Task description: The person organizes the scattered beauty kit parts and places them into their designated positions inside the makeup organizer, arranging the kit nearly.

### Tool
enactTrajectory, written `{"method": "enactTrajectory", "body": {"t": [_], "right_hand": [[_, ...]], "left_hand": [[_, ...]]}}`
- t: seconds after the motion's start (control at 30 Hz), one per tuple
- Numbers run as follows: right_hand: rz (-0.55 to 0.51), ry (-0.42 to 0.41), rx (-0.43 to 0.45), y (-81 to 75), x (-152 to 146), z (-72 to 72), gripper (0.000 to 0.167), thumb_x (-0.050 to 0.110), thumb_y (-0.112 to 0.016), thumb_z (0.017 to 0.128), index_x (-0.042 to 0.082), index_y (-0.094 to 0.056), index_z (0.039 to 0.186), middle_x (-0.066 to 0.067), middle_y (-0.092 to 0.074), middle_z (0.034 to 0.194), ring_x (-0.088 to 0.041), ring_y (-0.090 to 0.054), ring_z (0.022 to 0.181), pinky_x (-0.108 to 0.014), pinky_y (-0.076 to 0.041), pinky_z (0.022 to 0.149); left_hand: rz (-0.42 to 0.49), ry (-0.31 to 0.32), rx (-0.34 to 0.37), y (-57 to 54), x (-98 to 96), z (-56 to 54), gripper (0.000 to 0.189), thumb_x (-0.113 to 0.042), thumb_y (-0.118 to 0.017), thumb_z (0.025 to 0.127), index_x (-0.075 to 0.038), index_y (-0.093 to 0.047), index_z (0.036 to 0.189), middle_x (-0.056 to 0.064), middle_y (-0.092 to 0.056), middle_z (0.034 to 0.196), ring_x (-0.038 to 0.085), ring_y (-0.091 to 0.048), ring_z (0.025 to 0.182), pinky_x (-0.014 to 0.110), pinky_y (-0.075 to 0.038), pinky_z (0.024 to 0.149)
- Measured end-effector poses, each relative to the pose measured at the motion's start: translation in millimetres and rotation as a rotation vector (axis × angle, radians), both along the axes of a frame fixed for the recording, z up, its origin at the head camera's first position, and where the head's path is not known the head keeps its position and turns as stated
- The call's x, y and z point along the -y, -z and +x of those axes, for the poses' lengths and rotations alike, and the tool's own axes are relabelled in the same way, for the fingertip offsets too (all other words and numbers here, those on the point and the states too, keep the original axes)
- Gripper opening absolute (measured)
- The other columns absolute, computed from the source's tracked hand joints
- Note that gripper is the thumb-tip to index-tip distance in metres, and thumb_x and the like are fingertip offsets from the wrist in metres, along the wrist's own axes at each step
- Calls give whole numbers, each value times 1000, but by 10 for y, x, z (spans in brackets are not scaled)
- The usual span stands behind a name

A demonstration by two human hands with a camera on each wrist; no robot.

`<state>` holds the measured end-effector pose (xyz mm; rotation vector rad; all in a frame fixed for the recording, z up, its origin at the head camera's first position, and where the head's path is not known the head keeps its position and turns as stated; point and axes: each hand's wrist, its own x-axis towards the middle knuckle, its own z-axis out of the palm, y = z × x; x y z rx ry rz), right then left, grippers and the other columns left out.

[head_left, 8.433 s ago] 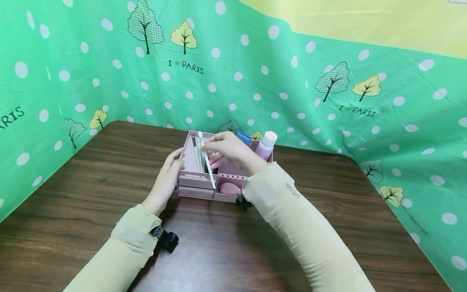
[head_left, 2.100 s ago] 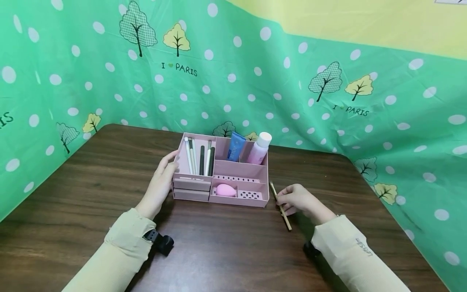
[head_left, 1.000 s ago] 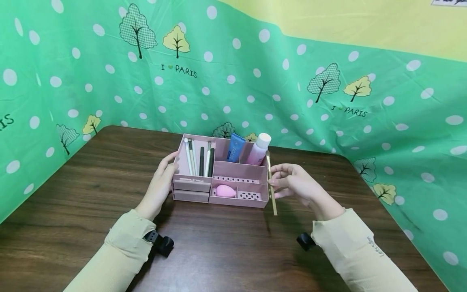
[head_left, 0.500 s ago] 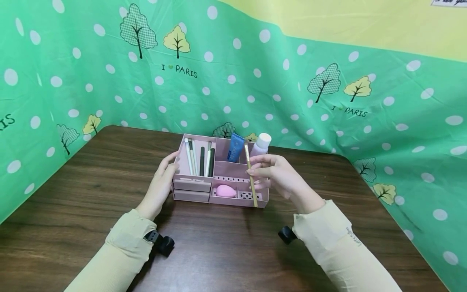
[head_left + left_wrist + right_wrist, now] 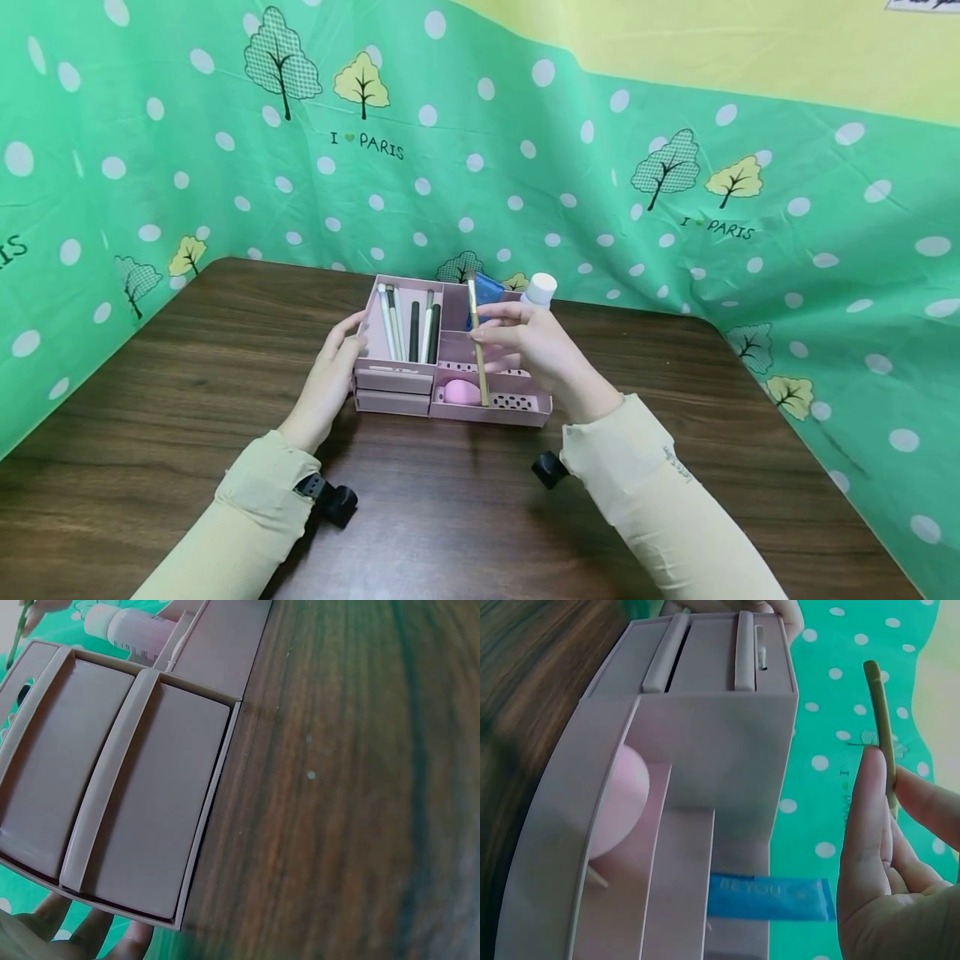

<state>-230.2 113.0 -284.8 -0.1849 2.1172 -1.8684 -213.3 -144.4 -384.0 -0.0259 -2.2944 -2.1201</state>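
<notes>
In the head view my right hand (image 5: 536,342) pinches a makeup brush (image 5: 480,367) with a gold handle, bristles up, over the pink cosmetics organizer (image 5: 397,403). The brush stands nearly upright and overlaps the blue tube (image 5: 489,289). My left hand (image 5: 326,379) rests against the organizer's left side, its fingers (image 5: 90,930) showing past that side in the left wrist view. Several brushes and dark sticks (image 5: 415,333) lean in the left compartment. A pink makeup sponge (image 5: 461,392) sits in a front compartment. The right hand hides part of the white-capped bottle (image 5: 540,289).
The organizer stands on a dark wooden table (image 5: 420,525), with two small drawers (image 5: 157,795) at its front left. A green dotted cloth (image 5: 465,125) hangs behind the table. Dark wrist cameras (image 5: 551,469) are strapped at both cuffs.
My right hand has picked the gold brush up from the table right of the organizer and carried it left over the organizer. The left hand has stayed at the organizer's side.
</notes>
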Motion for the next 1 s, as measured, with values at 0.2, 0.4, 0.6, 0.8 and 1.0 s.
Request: {"method": "enactTrajectory", "body": {"t": [0.2, 0.4, 0.6, 0.8, 1.0], "right_hand": [[-9, -4, -4, 11, 169, -76, 46, 2, -65, 91, -3, -53, 136, 2, -69, 87, -11, -67, 73, -31, -59, 67], [-14, 19, 21, 41, 331, -164, 42, 3, -66, 91, -2, -57, 132, -3, -70, 90, -13, -67, 70, -33, -59, 70], [-32, 27, 35, 46, 474, -265, 39, 0, -66, 90, -5, -58, 128, -15, -71, 96, -13, -65, 63, -30, -59, 63], [7, 2, 67, 35, 591, -354, 39, -1, -66, 91, -6, -58, 129, -11, -67, 89, -14, -64, 58, -28, -58, 58], [84, -21, 88, 9, 664, -428, 40, 1, -67, 91, -3, -59, 131, -10, -68, 94, -13, -62, 58, -26, -57, 57]], "left_hand": [[0, -1, -2, 3, 14, 1, 51, -30, -34, 104, -30, -29, 155, 11, -29, 158, 28, -33, 137, 50, -27, 113], [-6, -3, -6, 9, 19, 2, 51, -31, -35, 104, -31, -30, 155, 14, -35, 152, 27, -38, 133, 47, -29, 111], [-15, -12, -14, 26, 8, -5, 49, -34, -35, 105, -32, -32, 154, 15, -46, 128, 23, -46, 114, 35, -38, 96], [-2, -2, 1, 15, 5, 13, 50, -36, -35, 105, -31, -30, 155, 16, -38, 145, 25, -39, 128, 39, -36, 100], [-5, -8, -10, 8, 5, 4, 50, -30, -34, 104, -29, -30, 155, 14, -37, 149, 25, -40, 127, 41, -34, 103]]}}
